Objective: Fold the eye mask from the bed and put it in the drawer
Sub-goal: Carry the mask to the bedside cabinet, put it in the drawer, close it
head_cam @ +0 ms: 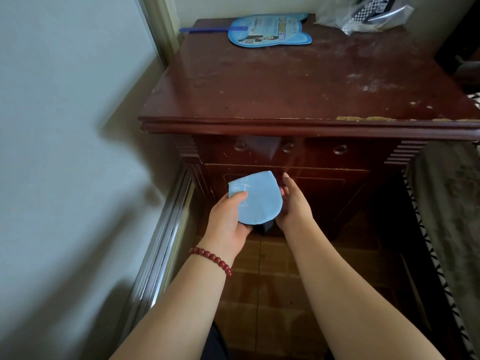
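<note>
Eye mask [259, 198], folded into a blue half-round, is held in the air in front of the nightstand [285, 87], level with its lower panel and below the drawer [314, 154], which is shut. To the left of the mask, the left hand [228, 219] grips it, with the thumb [239, 196] pressed on top and the fingers curled underneath, and a dark bit of strap [263, 227] hangs below the fold. To the right of the mask, the right hand [294, 203] has its fingers loosely extended, touching the mask's right edge and curled round nothing that shows. The step in hand looks to be getting the drawer open, so the left hand alone should keep the fold closed. Keeping the thumb firm across both layers, with the strap tucked in, would stop the mask from springing apart. The right hand is free and nearest the front of the nightstand, so it should lift to the middle knob [287, 146] and pull straight out. The mask should stay low and clear of the drawer front as it slides, then go in flat with the fold down.
</note>
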